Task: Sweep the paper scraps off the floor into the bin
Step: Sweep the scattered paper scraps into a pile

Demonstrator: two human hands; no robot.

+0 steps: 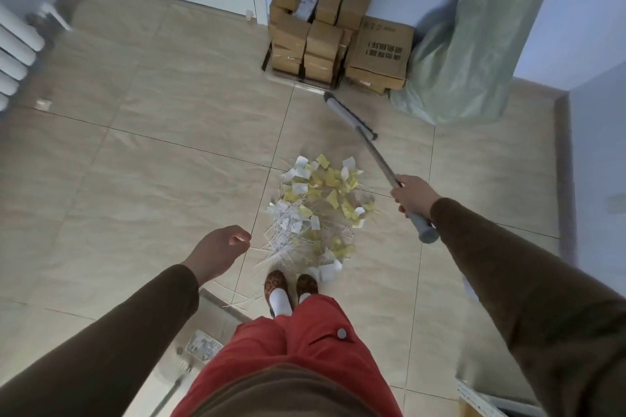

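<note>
R hand (414, 194) clenched round the broom handle (382, 166) near its grey end grip; shaft runs fwd & left from the hand to the broom head (349, 116), which sits on the tile floor (152, 152) well beyond the fingers, just before the stacked cardboard boxes (325, 34). L hand (216, 249) loosely curled, holding nothing, hanging above the floor. Paper scraps (321, 210), yellow & white w/ thin shreds, lie piled between the two hands, nearer the L fingertips, reaching back to the shoes (291, 284). Bin: can't tell where
</note>
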